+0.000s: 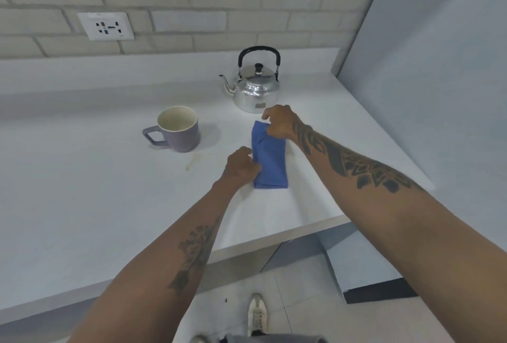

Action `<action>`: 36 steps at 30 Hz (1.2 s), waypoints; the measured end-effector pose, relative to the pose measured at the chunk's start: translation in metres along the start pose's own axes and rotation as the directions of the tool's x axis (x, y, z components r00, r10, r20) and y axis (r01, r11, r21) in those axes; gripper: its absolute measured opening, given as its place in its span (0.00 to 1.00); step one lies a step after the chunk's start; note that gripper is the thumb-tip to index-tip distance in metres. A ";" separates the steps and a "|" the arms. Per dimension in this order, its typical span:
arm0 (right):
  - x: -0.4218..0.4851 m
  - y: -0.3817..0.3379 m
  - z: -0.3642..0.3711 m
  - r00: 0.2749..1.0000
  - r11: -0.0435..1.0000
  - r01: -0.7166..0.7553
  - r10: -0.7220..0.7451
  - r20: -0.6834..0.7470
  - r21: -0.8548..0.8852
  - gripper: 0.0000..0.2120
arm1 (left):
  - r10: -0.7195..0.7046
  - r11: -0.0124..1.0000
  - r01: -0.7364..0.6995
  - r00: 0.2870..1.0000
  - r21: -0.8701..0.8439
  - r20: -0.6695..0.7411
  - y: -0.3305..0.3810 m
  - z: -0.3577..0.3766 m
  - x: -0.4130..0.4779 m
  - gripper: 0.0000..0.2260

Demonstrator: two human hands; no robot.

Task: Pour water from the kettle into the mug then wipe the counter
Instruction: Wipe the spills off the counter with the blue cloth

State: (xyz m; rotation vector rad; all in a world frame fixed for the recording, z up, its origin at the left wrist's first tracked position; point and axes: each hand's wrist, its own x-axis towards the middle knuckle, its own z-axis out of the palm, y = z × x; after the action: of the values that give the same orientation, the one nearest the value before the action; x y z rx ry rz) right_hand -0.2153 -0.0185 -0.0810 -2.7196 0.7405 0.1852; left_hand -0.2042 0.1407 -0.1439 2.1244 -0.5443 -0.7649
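Note:
A folded blue cloth [270,161] lies flat on the white counter [96,178]. My left hand [241,167] grips its near left edge. My right hand [278,124] pinches its far right corner. Behind the cloth stands a shiny metal kettle [256,90] with a black handle, lid on, spout pointing left. To the left stands a purple mug [178,128], upright, its handle turned left; what it holds cannot be told. A faint brownish stain [194,161] marks the counter just in front of the mug.
A brick wall with a white power socket [106,26] runs behind the counter. A grey panel [425,54] closes the right side. The counter's front edge [274,243] runs diagonally below my arms, with tiled floor and my shoe [257,315] beneath.

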 end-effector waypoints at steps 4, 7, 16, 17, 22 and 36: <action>-0.013 0.009 0.047 0.993 1.000 0.031 -0.030 -0.112 0.004 0.22 | 0.259 0.950 -0.203 0.935 0.236 -0.241 -0.022 -0.015 -0.008 0.19; -0.025 0.015 0.083 0.983 0.998 0.063 -0.061 -0.174 0.007 0.15 | 0.352 0.902 -0.222 0.874 0.369 -0.334 -0.047 -0.042 -0.020 0.16; -0.021 0.022 0.130 0.982 0.929 0.073 -0.130 -0.134 -0.362 0.21 | 0.254 0.894 -0.022 0.849 0.448 -0.464 -0.156 -0.129 -0.067 0.16; -0.018 0.021 0.133 0.987 0.919 0.067 -0.117 -0.109 -0.388 0.24 | 0.250 0.899 -0.020 0.843 0.438 -0.475 -0.168 -0.134 -0.072 0.16; 0.003 0.000 0.146 0.997 0.914 0.050 -0.071 -0.037 -0.404 0.28 | 0.268 0.907 -0.070 0.858 0.416 -0.438 -0.200 -0.139 -0.073 0.17; -0.098 -0.053 0.162 0.749 0.703 0.647 -0.658 0.077 -0.294 0.31 | 0.306 0.901 -0.103 0.841 0.422 -0.447 -0.203 -0.137 -0.073 0.17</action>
State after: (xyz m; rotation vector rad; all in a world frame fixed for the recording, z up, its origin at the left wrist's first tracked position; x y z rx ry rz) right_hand -0.2792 0.1249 -0.1989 -3.0860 -0.3246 0.0858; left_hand -0.1394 0.3782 -0.2124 2.4452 -0.6593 0.0527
